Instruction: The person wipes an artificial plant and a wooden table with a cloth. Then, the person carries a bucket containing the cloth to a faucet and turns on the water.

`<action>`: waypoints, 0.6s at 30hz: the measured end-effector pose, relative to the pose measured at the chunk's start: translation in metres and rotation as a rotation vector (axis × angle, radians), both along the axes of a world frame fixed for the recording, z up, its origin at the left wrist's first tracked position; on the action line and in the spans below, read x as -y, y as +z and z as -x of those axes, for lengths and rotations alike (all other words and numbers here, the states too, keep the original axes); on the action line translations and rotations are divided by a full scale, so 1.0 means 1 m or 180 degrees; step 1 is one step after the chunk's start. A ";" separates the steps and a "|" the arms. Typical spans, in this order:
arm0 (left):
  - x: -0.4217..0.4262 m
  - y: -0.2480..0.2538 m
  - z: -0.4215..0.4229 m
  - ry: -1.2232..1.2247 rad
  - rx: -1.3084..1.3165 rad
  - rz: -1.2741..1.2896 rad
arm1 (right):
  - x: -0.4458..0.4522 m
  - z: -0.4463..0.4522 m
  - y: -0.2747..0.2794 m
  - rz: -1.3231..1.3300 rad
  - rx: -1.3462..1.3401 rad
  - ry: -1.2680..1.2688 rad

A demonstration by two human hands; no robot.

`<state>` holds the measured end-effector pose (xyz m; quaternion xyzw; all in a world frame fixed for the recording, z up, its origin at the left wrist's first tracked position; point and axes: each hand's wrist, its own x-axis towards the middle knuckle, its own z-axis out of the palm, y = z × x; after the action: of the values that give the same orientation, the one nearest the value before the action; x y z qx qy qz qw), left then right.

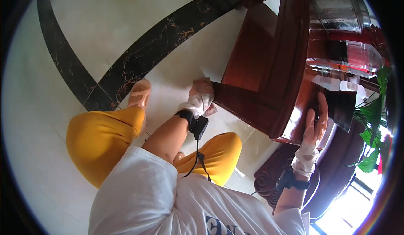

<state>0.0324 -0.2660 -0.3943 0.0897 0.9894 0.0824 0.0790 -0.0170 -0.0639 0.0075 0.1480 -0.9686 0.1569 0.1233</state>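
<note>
My left hand (202,95), in a thin pale glove, is closed at the lower end of a leg of the dark red wooden table (261,104). A small pinkish piece (211,110) shows beneath it, too unclear to name. My right hand (316,123), gloved too, lies with fingers stretched out on the glossy tabletop, beside a black pot (341,109) with a green plant (372,113). Both wrists wear black straps, and a small black box (199,128) with a cable sits at the left one.
Clear containers (364,56) and a large shiny tin (334,10) stand on the tabletop. Carved dark wooden furniture (269,172) is at the lower right. Pale floor tiles carry a black marble band (143,52). My bent knees are close to the table.
</note>
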 end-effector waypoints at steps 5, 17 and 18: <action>0.029 0.060 0.063 -0.0372 -0.0301 -0.0848 | 0.007 -0.002 0.004 -0.0069 0.0039 -0.0070; 0.017 -0.008 0.266 -0.0309 -0.0367 -0.2799 | 0.010 -0.003 0.008 -0.0031 0.0282 -0.0511; 0.017 -0.012 0.276 -0.0052 -0.0222 -0.2904 | 0.008 -0.005 0.007 -0.0042 0.0284 -0.0581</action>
<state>-0.2436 -0.2832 -0.4059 0.1259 0.8533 0.5059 -0.0013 -0.0115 -0.0721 0.0149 0.0528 -0.9836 0.1450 0.0929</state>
